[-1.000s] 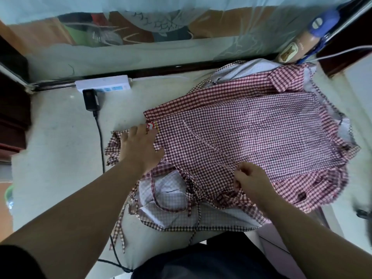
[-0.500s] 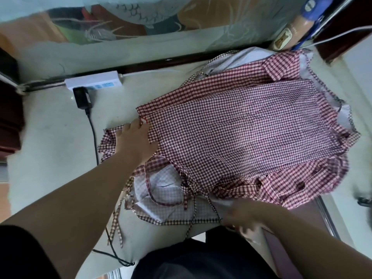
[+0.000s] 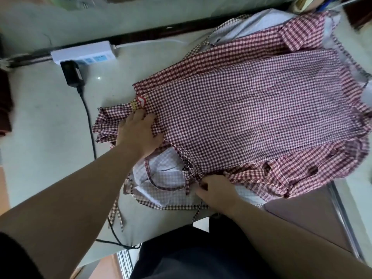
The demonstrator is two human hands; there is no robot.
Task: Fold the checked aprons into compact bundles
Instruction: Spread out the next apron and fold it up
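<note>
Head view: left hand (image 3: 138,135) fingers (image 3: 141,117) straight on checked apron (image 3: 251,109); right hand (image 3: 218,191) pinches edge.

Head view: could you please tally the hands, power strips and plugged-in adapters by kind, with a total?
Hands: 2 (left hand, right hand)
Power strip: 1
Black adapter: 1
Total: 4

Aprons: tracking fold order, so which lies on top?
The dark red checked apron, spread flat under the left hand; the paler checked apron peeks out beneath it.
</note>
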